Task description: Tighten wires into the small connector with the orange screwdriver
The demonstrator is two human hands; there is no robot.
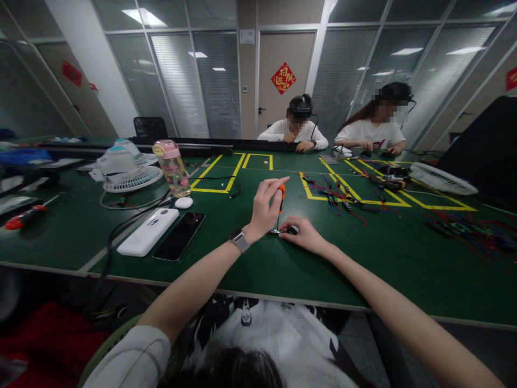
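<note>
L hand (265,207) is closed round the orange handle of a small screwdriver (281,197), held upright w/ the tip down on a small dark part (285,230), so the push goes straight down. R hand (304,233) lies flat-ish on the green surface (383,258), fingers pinching that part to stop it slipping. Both sit near the mid of the surface's near edge. Phone (179,235) & white case (147,231) are parked toward the near-left edge, out of the way; loose wires (335,194) lie further back.
</note>
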